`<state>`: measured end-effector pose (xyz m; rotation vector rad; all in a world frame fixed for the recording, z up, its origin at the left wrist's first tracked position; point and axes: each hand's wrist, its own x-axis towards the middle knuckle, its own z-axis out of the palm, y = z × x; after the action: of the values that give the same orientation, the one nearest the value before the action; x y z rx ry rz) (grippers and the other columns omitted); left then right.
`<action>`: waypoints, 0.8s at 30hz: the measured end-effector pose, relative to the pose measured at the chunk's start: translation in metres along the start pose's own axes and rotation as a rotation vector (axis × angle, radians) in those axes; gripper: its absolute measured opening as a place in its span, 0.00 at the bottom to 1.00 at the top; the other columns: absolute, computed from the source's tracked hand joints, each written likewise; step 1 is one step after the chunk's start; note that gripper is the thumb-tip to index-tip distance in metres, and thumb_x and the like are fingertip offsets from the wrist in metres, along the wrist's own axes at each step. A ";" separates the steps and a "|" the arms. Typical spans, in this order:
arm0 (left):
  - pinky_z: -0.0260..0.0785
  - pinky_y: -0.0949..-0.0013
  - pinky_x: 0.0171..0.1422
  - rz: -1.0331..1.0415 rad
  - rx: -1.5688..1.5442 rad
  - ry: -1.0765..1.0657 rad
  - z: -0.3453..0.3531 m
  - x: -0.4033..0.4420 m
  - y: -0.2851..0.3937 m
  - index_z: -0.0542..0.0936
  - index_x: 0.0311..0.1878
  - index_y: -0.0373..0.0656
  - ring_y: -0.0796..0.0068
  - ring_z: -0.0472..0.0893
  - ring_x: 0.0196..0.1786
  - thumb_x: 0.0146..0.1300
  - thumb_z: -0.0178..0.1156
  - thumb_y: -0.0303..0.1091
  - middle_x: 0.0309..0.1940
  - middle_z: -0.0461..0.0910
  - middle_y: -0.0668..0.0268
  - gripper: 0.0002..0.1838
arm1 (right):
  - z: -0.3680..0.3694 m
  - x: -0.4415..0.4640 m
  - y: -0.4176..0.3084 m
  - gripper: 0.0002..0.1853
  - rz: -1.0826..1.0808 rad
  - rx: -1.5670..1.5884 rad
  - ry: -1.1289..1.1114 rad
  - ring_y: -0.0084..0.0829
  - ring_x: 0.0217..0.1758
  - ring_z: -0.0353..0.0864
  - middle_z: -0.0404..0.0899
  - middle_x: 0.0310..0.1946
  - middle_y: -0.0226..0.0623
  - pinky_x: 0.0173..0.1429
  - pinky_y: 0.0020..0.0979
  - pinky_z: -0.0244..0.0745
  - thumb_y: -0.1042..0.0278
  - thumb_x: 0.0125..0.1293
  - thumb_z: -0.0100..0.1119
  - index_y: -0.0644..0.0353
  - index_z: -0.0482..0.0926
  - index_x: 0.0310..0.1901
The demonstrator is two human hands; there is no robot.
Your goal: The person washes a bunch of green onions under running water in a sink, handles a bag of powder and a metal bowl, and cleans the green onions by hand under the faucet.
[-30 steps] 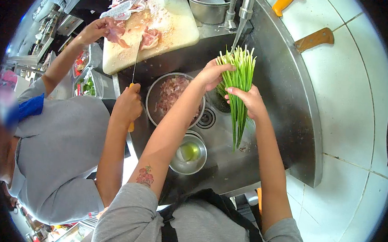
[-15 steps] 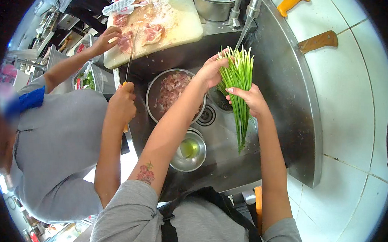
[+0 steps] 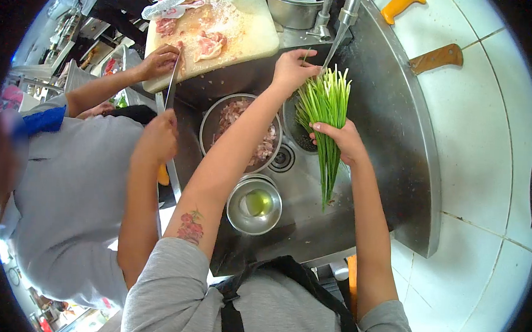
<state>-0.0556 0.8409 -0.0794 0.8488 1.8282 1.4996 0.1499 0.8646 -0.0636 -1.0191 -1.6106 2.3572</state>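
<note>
My right hand (image 3: 343, 141) is closed around a bunch of green stalks (image 3: 328, 100) with pale cut ends at the top, held over the sink below the faucet (image 3: 348, 15). My left hand (image 3: 294, 71) is just left of the pale ends, thumb and fingers bent near the water; a thin green piece seems to show between its fingertips. Behind the bunch sits a bowl with dark contents (image 3: 303, 132). Left of it stands a metal bowl of cut meat (image 3: 267, 143), partly hidden by my left forearm. Nearer me is a small metal bowl with yellow-green liquid (image 3: 258, 202).
At the left a co-worker holds a knife (image 3: 172, 85) beside a white cutting board (image 3: 248, 23) with raw meat (image 3: 209, 45). A metal pot (image 3: 293, 13) stands behind the sink (image 3: 392, 130). A wooden handle (image 3: 440, 58) and an orange handle (image 3: 399, 5) show at the right.
My left hand has come away from the bunch, up and to the left. My right hand still holds the stalks. The co-worker's knife hand has moved left, and the other hand meets the blade's tip.
</note>
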 end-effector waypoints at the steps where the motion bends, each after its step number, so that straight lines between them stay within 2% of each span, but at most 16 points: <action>1: 0.74 0.66 0.38 0.147 0.302 0.089 -0.002 -0.010 0.025 0.81 0.45 0.38 0.70 0.83 0.30 0.51 0.69 0.41 0.24 0.83 0.59 0.21 | 0.001 -0.001 -0.001 0.18 0.006 0.004 0.010 0.30 0.35 0.82 0.80 0.39 0.40 0.39 0.30 0.80 0.70 0.57 0.65 0.66 0.74 0.47; 4: 0.74 0.62 0.37 0.317 0.635 0.123 0.004 -0.001 0.044 0.83 0.42 0.44 0.61 0.83 0.29 0.53 0.66 0.46 0.23 0.81 0.55 0.19 | 0.002 -0.004 0.004 0.18 0.018 0.064 0.031 0.30 0.35 0.82 0.80 0.40 0.40 0.39 0.31 0.80 0.71 0.56 0.66 0.66 0.74 0.47; 5: 0.74 0.56 0.37 0.413 0.674 0.168 0.006 0.000 0.047 0.83 0.39 0.46 0.53 0.81 0.29 0.58 0.60 0.49 0.23 0.81 0.53 0.17 | 0.003 -0.005 0.006 0.18 0.021 0.090 0.036 0.30 0.35 0.81 0.80 0.40 0.40 0.39 0.31 0.80 0.71 0.56 0.66 0.66 0.74 0.47; 8: 0.73 0.55 0.38 0.301 1.011 0.149 0.012 0.004 0.069 0.84 0.36 0.45 0.54 0.82 0.31 0.63 0.53 0.49 0.24 0.81 0.56 0.18 | 0.006 -0.009 0.007 0.18 0.012 0.093 0.049 0.31 0.35 0.81 0.80 0.40 0.40 0.39 0.31 0.80 0.71 0.56 0.66 0.66 0.74 0.47; 9: 0.73 0.55 0.41 0.298 1.050 0.115 0.012 0.003 0.071 0.84 0.33 0.45 0.55 0.82 0.34 0.67 0.47 0.49 0.23 0.81 0.57 0.21 | 0.006 -0.008 0.008 0.18 0.000 0.098 0.051 0.31 0.35 0.82 0.80 0.40 0.40 0.39 0.31 0.80 0.71 0.56 0.66 0.66 0.74 0.47; 12: 0.73 0.57 0.40 0.290 0.725 0.033 0.009 0.018 0.045 0.85 0.30 0.45 0.55 0.82 0.32 0.66 0.48 0.51 0.21 0.80 0.58 0.23 | 0.005 -0.007 0.011 0.17 -0.034 0.110 0.073 0.31 0.35 0.82 0.80 0.39 0.40 0.38 0.32 0.80 0.72 0.56 0.65 0.66 0.74 0.46; 15: 0.72 0.61 0.39 0.164 0.620 -0.091 0.001 0.022 0.033 0.86 0.30 0.45 0.60 0.81 0.29 0.63 0.53 0.53 0.21 0.81 0.60 0.22 | 0.004 -0.010 0.012 0.15 -0.058 0.107 0.144 0.31 0.35 0.82 0.81 0.38 0.39 0.37 0.32 0.80 0.74 0.56 0.65 0.66 0.75 0.45; 18: 0.71 0.64 0.38 0.179 0.528 -0.145 -0.004 0.016 0.032 0.86 0.31 0.44 0.68 0.81 0.28 0.59 0.59 0.54 0.21 0.81 0.62 0.21 | -0.004 -0.014 0.019 0.16 -0.075 0.101 0.230 0.31 0.35 0.82 0.81 0.37 0.39 0.37 0.32 0.80 0.74 0.55 0.65 0.66 0.75 0.45; 19: 0.72 0.69 0.36 0.082 0.515 -0.239 -0.008 0.010 0.043 0.86 0.34 0.44 0.76 0.80 0.28 0.57 0.62 0.49 0.23 0.82 0.64 0.17 | -0.007 -0.015 0.023 0.15 -0.089 0.098 0.253 0.30 0.35 0.82 0.81 0.36 0.38 0.37 0.32 0.79 0.74 0.55 0.65 0.66 0.76 0.44; 22: 0.73 0.73 0.33 -0.058 0.307 -0.311 -0.004 0.006 0.041 0.86 0.35 0.43 0.80 0.79 0.27 0.57 0.62 0.45 0.23 0.82 0.67 0.15 | -0.016 -0.022 0.029 0.15 -0.098 0.064 0.323 0.30 0.35 0.82 0.81 0.36 0.39 0.37 0.31 0.79 0.75 0.55 0.65 0.66 0.75 0.44; 24: 0.74 0.72 0.34 -0.011 0.433 -0.321 -0.005 0.005 0.043 0.86 0.35 0.44 0.78 0.81 0.28 0.57 0.62 0.42 0.24 0.83 0.65 0.12 | -0.024 -0.022 0.035 0.15 -0.150 0.043 0.350 0.29 0.36 0.82 0.81 0.37 0.39 0.37 0.30 0.78 0.74 0.55 0.65 0.65 0.75 0.45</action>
<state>-0.0584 0.8480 -0.0368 1.2014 1.9268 0.9014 0.1903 0.8582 -0.0887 -1.1783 -1.4441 1.9750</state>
